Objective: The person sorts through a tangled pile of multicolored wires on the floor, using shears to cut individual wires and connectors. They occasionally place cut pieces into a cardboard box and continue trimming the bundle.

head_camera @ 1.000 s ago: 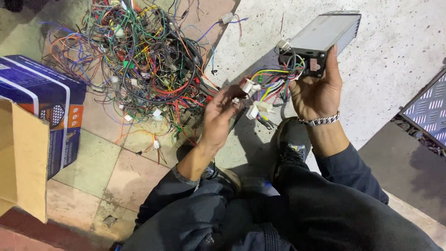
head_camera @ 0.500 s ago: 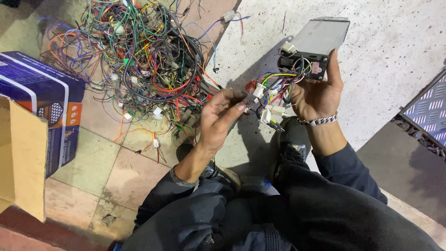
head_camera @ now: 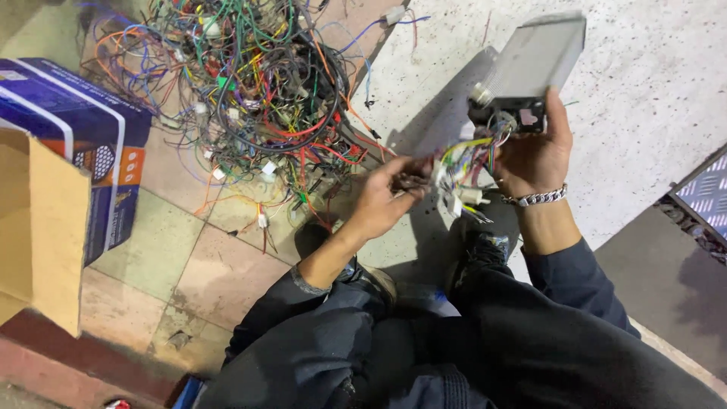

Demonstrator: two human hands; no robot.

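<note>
Grey ribbed metal makes up the long box-shaped controller (head_camera: 530, 64), which sits in the right hand (head_camera: 530, 155); the fingers of that hand are curled around its lower, dark end, thumb up along one side, so the casing juts out beyond the fingertips and away from the body. From that dark end a short bundle of thin coloured wires (head_camera: 469, 170) with small white plastic plugs spills down between the two hands. The left hand (head_camera: 382, 201) is closed on this bundle, its fingertips pinched around what looks like a dark connector, though the view is too small and busy to be sure exactly which lead is caught.

Beyond the left fingers, well apart on the tiled floor (head_camera: 151, 250), lies a large tangled heap of loose multicoloured wiring (head_camera: 257, 98). Farther out on that side stand a blue and white printed cardboard box (head_camera: 83, 144) and a plain brown open cardboard box (head_camera: 38, 227). A silver chain bracelet (head_camera: 538, 198) circles the right wrist.

By its look the casing is rigid and fairly heavy for its bulk, with fins that give a sure hold, so the end block or the flat sides are the places to grasp. The leads are limp and light, and probably weak where they enter the casing; they are better held by the plugs than by the strands.
</note>
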